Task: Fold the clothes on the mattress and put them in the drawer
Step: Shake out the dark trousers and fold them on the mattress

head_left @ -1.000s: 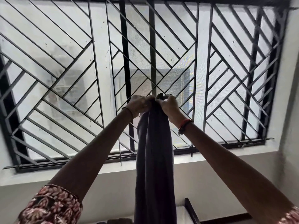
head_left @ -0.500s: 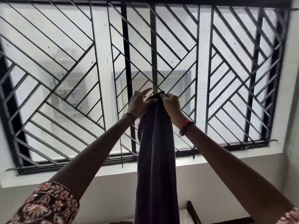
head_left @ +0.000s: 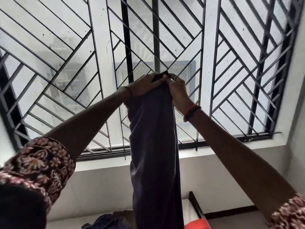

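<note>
- Garment (head_left: 153,138), dark purple-grey: it hangs in one long bunched column straight down from both grips, raised in front of the window grille (head_left: 66,63); its lower end runs off the bottom edge of the view, so we cannot tell where it ends
- Left grip (head_left: 143,87): the fingers curl over the garment's top edge and are clamped on the cloth; a thin bangle (head_left: 127,90) sits on the wrist just behind this grip
- Right grip (head_left: 177,90): it touches the left grip at the top; we see its fingers pinching the same top edge, so it too is clamped on the garment; a small dark corner of fabric sticks up between the two grips; a red and dark wrist band (head_left: 192,112) lies just below this grip
- Floral sleeve (head_left: 38,166): it covers the upper arm well below and to the left of the left grip; the forearm between is bare
- Blue cloth (head_left: 105,221): crumpled, well below the grips at the bottom edge, just left of the hanging garment; we cannot tell what it lies on
- Orange patch (head_left: 196,223): well below the right grip, just right of the garment; a dark frame edge (head_left: 196,205) rises beside it
- Ledge (head_left: 214,151), white: it runs under the grille, below both grips and behind the garment
</note>
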Action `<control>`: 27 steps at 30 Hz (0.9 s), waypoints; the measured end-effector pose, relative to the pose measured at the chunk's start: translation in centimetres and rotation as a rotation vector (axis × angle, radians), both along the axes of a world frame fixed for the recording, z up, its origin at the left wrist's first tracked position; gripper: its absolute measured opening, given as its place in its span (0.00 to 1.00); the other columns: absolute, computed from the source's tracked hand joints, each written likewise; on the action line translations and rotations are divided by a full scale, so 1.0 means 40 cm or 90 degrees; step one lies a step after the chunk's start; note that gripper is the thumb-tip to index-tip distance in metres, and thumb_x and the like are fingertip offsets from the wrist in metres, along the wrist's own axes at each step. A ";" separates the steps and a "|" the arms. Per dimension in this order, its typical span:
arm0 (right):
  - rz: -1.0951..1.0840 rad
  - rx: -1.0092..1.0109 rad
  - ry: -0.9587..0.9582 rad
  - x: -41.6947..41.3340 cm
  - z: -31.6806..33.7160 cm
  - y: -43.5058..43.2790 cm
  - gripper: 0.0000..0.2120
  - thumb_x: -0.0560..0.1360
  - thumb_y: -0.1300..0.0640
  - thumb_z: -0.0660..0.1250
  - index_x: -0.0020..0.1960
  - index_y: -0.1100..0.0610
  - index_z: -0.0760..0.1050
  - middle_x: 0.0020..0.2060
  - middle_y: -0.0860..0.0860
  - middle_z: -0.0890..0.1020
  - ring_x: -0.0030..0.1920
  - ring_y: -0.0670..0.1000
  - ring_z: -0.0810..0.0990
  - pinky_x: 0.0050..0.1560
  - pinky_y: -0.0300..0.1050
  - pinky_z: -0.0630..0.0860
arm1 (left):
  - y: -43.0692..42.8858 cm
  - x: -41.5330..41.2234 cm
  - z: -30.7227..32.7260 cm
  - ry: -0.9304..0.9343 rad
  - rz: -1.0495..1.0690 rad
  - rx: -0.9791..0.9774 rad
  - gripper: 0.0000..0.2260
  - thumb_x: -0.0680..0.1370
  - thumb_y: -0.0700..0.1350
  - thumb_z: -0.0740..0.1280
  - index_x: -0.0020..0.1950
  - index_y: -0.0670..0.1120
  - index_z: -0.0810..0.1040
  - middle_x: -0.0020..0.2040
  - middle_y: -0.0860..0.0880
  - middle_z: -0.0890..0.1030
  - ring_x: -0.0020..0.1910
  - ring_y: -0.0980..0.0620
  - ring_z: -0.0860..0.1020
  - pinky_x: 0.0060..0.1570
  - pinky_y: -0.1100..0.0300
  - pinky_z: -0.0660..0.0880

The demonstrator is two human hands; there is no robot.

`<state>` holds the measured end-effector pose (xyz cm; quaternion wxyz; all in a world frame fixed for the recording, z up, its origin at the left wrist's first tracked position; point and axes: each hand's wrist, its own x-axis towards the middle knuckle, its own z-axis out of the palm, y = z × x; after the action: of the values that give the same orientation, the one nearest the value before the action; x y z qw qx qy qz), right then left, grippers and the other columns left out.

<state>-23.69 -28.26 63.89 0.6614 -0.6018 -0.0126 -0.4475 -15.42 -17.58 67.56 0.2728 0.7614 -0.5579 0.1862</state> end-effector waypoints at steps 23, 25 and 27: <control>0.041 -0.391 0.401 -0.046 -0.503 -0.081 0.02 0.71 0.63 0.71 0.42 0.57 0.81 0.35 0.51 0.79 0.36 0.46 0.74 0.41 0.47 0.74 | 0.078 0.026 0.108 -0.172 -0.040 -0.108 0.12 0.81 0.47 0.60 0.57 0.40 0.75 0.48 0.51 0.76 0.43 0.68 0.73 0.47 0.77 0.65; -0.076 -0.390 0.435 -0.036 -0.514 -0.073 0.04 0.71 0.60 0.70 0.38 0.57 0.81 0.28 0.48 0.75 0.30 0.44 0.71 0.34 0.41 0.70 | 0.089 0.027 0.110 -0.173 -0.027 -0.115 0.13 0.81 0.48 0.60 0.57 0.39 0.75 0.47 0.50 0.76 0.44 0.65 0.72 0.46 0.76 0.65; -0.153 -0.265 0.429 -0.039 -0.516 -0.072 0.05 0.74 0.58 0.68 0.43 0.59 0.81 0.23 0.47 0.73 0.22 0.43 0.70 0.25 0.38 0.67 | 0.101 0.038 0.113 -0.172 -0.009 -0.129 0.15 0.80 0.50 0.60 0.56 0.39 0.75 0.46 0.49 0.77 0.44 0.62 0.72 0.45 0.74 0.65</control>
<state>-25.27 -31.13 43.25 0.4357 -0.8326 0.1849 -0.2877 -13.92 -13.53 72.08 0.2718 0.6938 -0.5735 0.3404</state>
